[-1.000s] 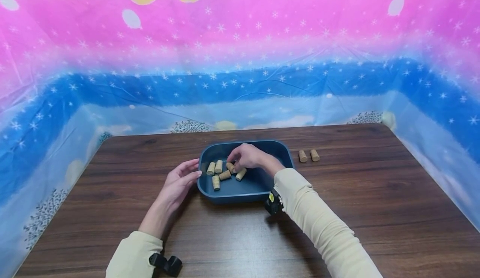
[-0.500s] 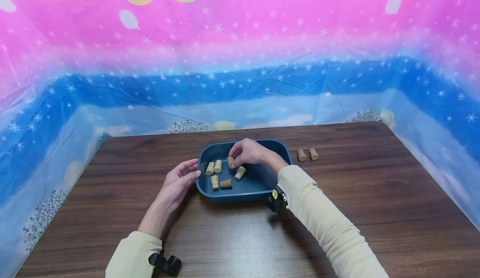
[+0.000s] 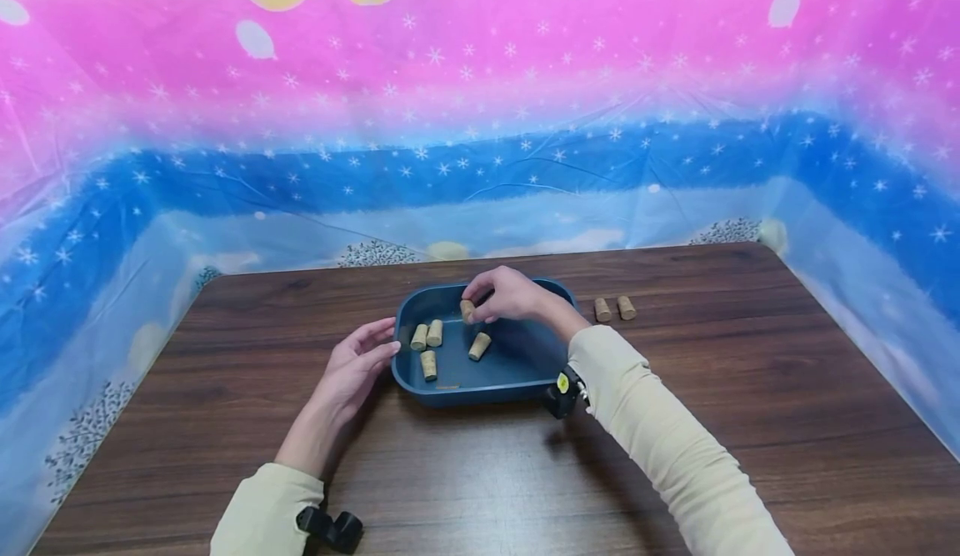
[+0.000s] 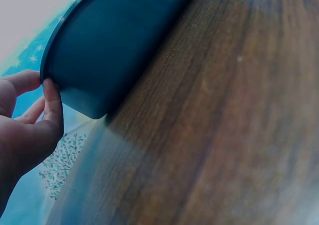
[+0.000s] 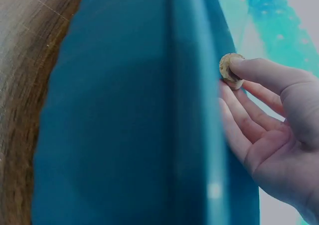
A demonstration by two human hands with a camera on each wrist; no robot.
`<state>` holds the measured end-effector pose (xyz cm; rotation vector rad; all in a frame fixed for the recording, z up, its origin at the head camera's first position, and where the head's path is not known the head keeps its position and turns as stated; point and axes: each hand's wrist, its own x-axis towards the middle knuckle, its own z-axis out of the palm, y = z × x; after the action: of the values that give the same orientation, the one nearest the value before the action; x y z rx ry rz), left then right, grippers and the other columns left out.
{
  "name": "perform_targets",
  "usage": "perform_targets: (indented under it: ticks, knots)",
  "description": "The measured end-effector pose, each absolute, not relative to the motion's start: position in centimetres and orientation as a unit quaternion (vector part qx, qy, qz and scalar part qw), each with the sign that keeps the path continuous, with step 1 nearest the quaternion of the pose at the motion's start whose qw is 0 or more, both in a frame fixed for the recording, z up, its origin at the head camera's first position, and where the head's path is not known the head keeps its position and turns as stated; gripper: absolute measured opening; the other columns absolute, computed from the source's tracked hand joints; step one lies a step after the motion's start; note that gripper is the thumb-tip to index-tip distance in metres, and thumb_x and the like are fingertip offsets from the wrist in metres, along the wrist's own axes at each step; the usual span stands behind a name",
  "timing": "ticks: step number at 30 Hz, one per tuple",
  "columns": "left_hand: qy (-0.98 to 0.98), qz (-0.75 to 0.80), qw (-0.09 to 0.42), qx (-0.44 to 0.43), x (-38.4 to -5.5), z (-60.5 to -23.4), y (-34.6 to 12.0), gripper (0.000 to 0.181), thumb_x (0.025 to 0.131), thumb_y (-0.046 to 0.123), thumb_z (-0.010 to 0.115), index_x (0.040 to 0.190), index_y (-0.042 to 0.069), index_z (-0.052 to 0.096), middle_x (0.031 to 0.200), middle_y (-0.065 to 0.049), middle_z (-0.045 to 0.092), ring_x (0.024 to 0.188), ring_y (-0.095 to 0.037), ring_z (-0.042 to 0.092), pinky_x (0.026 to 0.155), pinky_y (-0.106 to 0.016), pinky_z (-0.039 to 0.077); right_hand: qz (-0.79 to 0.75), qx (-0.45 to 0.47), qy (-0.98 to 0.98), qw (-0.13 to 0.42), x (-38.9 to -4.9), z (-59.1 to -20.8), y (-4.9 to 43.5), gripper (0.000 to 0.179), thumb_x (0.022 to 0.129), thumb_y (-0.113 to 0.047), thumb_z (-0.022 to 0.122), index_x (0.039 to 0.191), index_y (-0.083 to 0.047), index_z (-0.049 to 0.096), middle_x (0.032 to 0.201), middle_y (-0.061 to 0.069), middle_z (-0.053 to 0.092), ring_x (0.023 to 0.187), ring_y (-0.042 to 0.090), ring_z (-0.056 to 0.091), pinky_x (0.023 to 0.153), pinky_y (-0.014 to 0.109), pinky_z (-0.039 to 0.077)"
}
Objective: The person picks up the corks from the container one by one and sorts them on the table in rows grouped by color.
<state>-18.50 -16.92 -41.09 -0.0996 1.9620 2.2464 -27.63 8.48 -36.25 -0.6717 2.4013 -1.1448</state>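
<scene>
A dark blue rectangular tray (image 3: 480, 393) stands on the wooden table. My right hand (image 3: 510, 293) is over its back part and pinches a cork stopper (image 3: 467, 311) between thumb and fingers; the end of that cork (image 5: 230, 69) shows in the right wrist view. My left hand (image 3: 358, 363) holds the tray's left end, with the thumb at the rim and fingers (image 4: 52, 103) against the outer wall in the left wrist view. Several pale corks (image 3: 428, 366) lie in the tray's left half, and another cork (image 3: 480, 347) lies near its middle. A brown sliver (image 3: 448, 387) shows behind the front wall.
Two corks (image 3: 614, 309) stand side by side on the table (image 3: 720, 389), just right of the tray. A patterned pink and blue cloth (image 3: 480, 156) hangs behind and around the table. Black camera mounts (image 3: 330, 529) sit on both wrists.
My right hand has risen and shifted slightly right, lifting the pinched cork off the tray floor. A brown cork has rolled toward the front wall, which now hides most of it.
</scene>
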Motion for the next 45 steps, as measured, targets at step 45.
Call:
perform_targets:
  ticks: [45]
  knots:
    - [0.656, 0.75, 0.078, -0.033, -18.3, -40.9, -16.9, 0.049, 0.096, 0.002, 0.056, 0.141, -0.005, 0.039, 0.133, -0.019, 0.044, 0.111, -0.019, 0.052, 0.09, -0.022, 0.046, -0.43, -0.162, 0.882, 0.102, -28.5, -32.9, 23.4, 0.043, 0.083, -0.009, 0.074, 0.122, 0.001, 0.06, 0.12, 0.019, 0.059, 0.108, 0.034, 0.056, 0.09, 0.046, 0.046]
